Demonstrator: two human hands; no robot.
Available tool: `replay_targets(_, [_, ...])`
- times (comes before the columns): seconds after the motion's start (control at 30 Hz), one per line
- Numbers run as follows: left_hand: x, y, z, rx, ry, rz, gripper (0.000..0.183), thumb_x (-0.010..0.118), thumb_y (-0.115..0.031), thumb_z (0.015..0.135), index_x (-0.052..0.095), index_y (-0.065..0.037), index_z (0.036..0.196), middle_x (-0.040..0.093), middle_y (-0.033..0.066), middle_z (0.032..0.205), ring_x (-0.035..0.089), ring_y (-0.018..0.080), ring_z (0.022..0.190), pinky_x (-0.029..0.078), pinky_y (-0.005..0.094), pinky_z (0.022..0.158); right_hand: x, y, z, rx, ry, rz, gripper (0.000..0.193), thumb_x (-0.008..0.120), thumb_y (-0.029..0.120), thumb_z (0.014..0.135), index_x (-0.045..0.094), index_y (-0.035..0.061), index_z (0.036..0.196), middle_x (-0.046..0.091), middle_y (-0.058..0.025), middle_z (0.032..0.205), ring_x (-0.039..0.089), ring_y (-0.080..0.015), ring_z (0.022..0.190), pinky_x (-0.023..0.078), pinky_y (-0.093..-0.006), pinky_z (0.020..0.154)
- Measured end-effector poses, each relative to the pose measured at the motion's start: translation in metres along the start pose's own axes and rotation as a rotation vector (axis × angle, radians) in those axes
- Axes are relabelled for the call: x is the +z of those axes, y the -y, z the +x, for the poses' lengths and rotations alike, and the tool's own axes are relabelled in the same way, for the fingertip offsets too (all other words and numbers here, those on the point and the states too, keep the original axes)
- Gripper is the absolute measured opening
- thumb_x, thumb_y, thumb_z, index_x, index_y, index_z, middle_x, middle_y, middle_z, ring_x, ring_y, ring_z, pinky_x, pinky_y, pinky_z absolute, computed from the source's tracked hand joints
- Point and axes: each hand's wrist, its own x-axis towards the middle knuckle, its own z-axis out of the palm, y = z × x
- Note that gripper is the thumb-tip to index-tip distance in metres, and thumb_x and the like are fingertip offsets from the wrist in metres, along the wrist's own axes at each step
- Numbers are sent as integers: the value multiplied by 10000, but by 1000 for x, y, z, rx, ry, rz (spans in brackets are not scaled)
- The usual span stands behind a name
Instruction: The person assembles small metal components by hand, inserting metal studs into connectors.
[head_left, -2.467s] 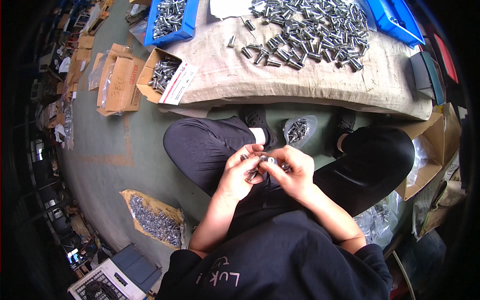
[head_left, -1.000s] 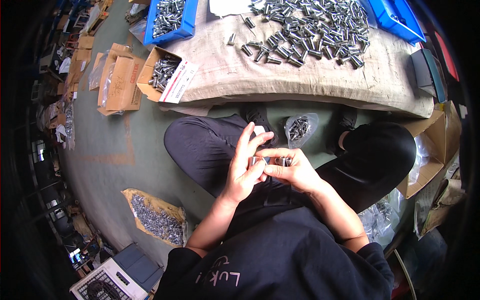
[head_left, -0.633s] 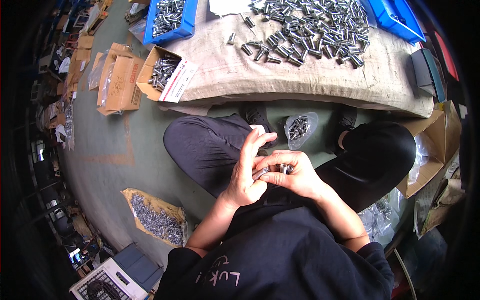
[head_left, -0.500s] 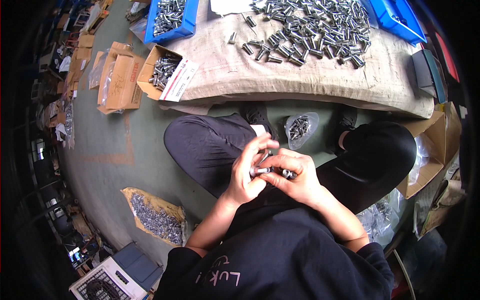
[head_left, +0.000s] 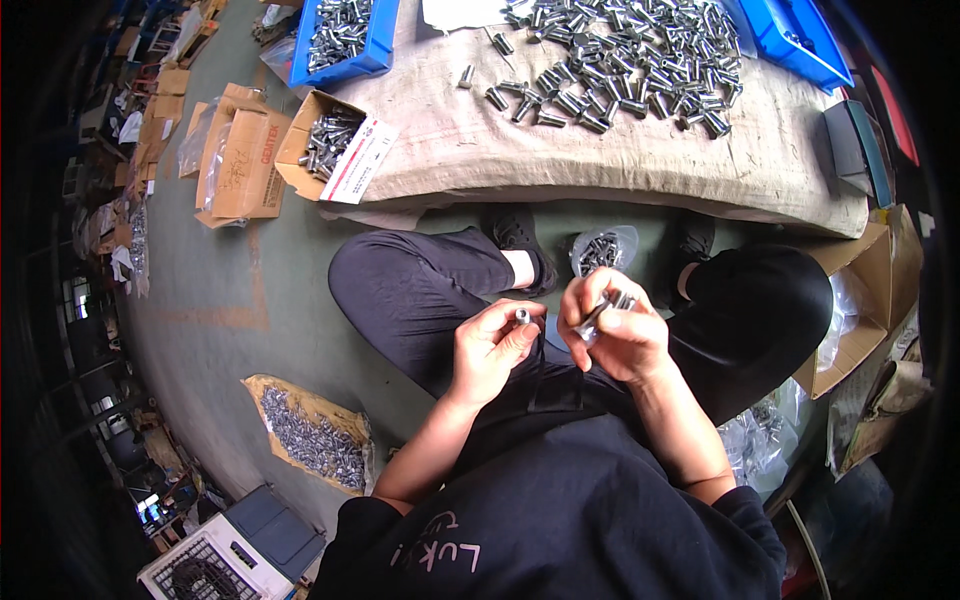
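Observation:
In front of my lap, my left hand [head_left: 485,352] pinches one shiny metal bolt [head_left: 522,316] between thumb and fingers, its round end facing up. A short gap to the right, my right hand [head_left: 632,345] is closed around a few silvery bolts [head_left: 612,302] that stick out between thumb and fingers. Just beyond the right hand, a clear plastic bag [head_left: 622,250] of similar metal pieces rests on the floor. A large pile of loose bolts [head_left: 630,65] lies on the cloth-covered table [head_left: 450,150] ahead.
Blue bins [head_left: 375,55] [head_left: 790,50] stand at the table's far left and right. An open carton of bolts [head_left: 300,150] sits at its left corner, an opened cardboard box [head_left: 240,165] beyond. A sack with small metal parts [head_left: 315,435] lies left; another carton [head_left: 865,300] stands right.
My hands have moved apart from touching. The right one has shifted right and turned, showing its bolts. The left keeps a single bolt, its fingers now curled round it.

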Motion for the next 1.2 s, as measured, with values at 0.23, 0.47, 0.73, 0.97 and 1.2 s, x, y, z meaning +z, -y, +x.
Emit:
replay_targets(0.23, [9,-19,4,466,-76,659,186,607,13,763,595,50,945,590,102,865,554,122,684,451,214,585,-5,-9,-8,34,-114,-678,168,676,52,730,591,-4,863,566,-47,709,509,-94,564,398,-210,494])
replay_targets(0.47, [9,-20,4,570,-101,859,279,601,62,702,586,17,977,597,136,880,610,227,759,496,286,643,-6,-23,-2,-357,26,-1166,210,687,26,707,625,28,908,610,-70,800,572,-138,711,457,-250,660])
replay_targets(0.73, [8,-16,-1,276,-6,143,369,534,-57,850,431,51,1188,558,186,1054,522,91,604,380,182,437,-23,-15,-6,4,-105,-151,251,677,107,710,566,-16,899,561,-143,742,531,-164,576,402,-227,389])
replay_targets(0.97, [12,-27,11,368,-122,48,355,412,-78,912,356,45,1240,400,201,1270,522,80,694,322,127,370,-19,-18,-9,202,-23,-294,199,655,32,728,579,-31,901,553,-127,642,519,-144,473,360,-209,343])
replay_targets(1.2, [7,-21,16,614,-79,219,448,390,52,773,368,52,1220,291,233,1326,533,148,757,458,244,637,5,-40,-1,-129,-65,-999,273,718,98,699,631,26,948,596,-31,770,538,-85,716,440,-226,653])
